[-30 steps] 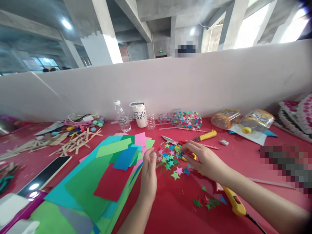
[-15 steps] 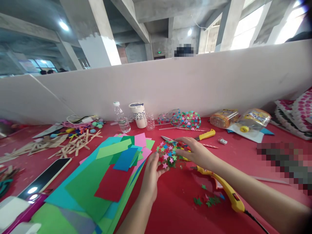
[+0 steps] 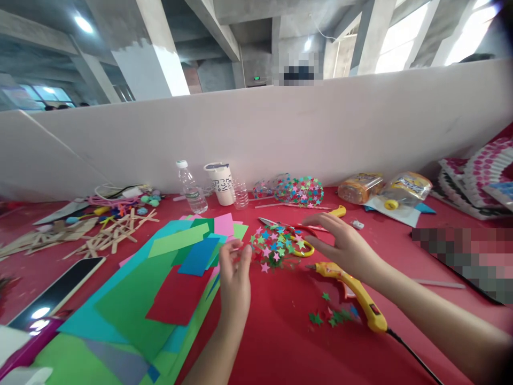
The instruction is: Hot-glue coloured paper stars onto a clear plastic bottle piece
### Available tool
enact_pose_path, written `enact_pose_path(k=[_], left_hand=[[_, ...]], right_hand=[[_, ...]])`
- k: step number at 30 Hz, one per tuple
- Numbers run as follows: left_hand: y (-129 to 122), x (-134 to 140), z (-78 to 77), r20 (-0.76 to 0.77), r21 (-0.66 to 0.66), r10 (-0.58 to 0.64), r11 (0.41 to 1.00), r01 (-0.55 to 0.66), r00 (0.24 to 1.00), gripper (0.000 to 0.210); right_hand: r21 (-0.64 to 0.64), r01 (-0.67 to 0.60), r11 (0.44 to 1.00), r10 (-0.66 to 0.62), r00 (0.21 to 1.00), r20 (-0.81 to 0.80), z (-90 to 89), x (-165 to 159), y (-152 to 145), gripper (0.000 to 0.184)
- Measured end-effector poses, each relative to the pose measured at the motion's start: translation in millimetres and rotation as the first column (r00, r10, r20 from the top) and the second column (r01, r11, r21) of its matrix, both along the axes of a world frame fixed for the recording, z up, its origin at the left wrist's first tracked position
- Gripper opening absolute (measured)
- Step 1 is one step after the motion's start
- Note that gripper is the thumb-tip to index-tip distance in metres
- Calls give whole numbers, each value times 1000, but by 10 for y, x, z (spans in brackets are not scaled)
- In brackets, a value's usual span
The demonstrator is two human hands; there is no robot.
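Both hands empty at the edges of a pile of paper stars, mid-table.
Left hand (image 3: pixel 235 270) was loosely curled, thumb up and apart from the fingers, between the coloured paper sheets (image 3: pixel 134 305) and the star pile (image 3: pixel 276 243); nothing seen in its grasp. Right hand (image 3: pixel 347 243) was half open, palm down, thumb and fingers apart, just right of the scissors (image 3: pixel 312 248); no object seen in it, contact with the table unclear. Yellow glue gun (image 3: pixel 360 293) lay below it, near a smaller star cluster (image 3: pixel 339 316). Red table surface (image 3: pixel 272 337) ran back to a white partition (image 3: pixel 256 133); concrete pillars (image 3: pixel 136 48) stood behind.
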State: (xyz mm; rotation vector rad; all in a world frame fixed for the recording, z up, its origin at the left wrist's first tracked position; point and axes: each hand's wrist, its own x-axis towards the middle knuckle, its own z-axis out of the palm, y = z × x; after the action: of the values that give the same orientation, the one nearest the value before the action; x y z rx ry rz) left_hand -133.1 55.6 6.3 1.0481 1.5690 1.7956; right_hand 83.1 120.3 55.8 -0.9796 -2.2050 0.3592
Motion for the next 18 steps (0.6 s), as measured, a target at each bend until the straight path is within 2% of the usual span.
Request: enact_pose_path(k=[2, 4, 5, 7, 9, 11, 13, 15, 18], left_hand=[[-62, 32, 63, -105, 104, 21, 995, -11, 994, 26], [-159, 89, 106, -217, 151, -33, 986, 67, 976, 15], [-216, 125, 114, -316, 156, -91, 977, 146, 944, 10], [-334, 206, 106, -607, 128, -212, 925, 357, 766, 8], [-431, 286, 82, -767, 53, -268, 880, 473, 584, 10], [-484, 354, 65, -833, -12, -289, 862, 507, 471, 10], [-488, 402, 60, -861, -78, -320, 851, 519, 395, 16], [-458, 432, 55, -853, -145, -376, 837, 527, 361, 24], [-403, 461, 27, -790, -259, -489, 812, 523, 368, 35]], right_hand=[[18, -36, 999, 36, 998, 47, -32, 168, -111, 15], [18, -114, 993, 111, 985, 130, -112, 313, -217, 13], [13, -155, 988, 150, 973, 176, -164, 370, -262, 12], [0, -213, 977, 206, 945, 256, -271, 450, -336, 12], [-10, -230, 973, 221, 924, 311, -358, 489, -394, 12], [-20, -228, 974, 221, 914, 341, -415, 496, -452, 12], [-36, -232, 972, 230, 907, 354, -447, 477, -520, 13], [-47, -257, 965, 256, 895, 365, -471, 435, -593, 13], [-13, -284, 959, 266, 881, 392, -515, 348, -684, 13]])
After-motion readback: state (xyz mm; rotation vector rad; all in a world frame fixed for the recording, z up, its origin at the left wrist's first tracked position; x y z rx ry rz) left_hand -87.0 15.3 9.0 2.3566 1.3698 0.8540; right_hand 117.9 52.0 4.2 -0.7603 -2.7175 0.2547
